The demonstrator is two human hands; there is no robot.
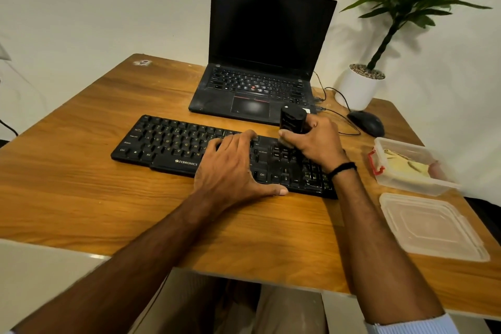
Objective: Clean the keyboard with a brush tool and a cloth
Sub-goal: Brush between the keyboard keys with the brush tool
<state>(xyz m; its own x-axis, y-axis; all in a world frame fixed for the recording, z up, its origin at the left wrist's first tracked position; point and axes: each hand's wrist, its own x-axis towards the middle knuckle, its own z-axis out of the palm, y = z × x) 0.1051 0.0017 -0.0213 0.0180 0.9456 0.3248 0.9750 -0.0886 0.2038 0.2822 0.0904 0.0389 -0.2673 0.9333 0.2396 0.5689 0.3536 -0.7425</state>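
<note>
A black Zebronics keyboard [168, 144] lies across the middle of the wooden table [81, 184]. My left hand [233, 168] rests flat on its right-centre keys, fingers spread and thumb at the front edge. My right hand [314, 144] grips a black brush tool [291, 119] upright over the keys between the main block and the number pad; its lower end is hidden by my fingers. A yellowish cloth [406, 164] lies inside a clear plastic box [412, 184] at the right.
An open black laptop [260, 62] stands behind the keyboard, with cables running to a black mouse [366, 122]. A potted plant in a white pot [355, 89] stands at the back right. The box's clear lid [431, 225] lies near the table's right front edge.
</note>
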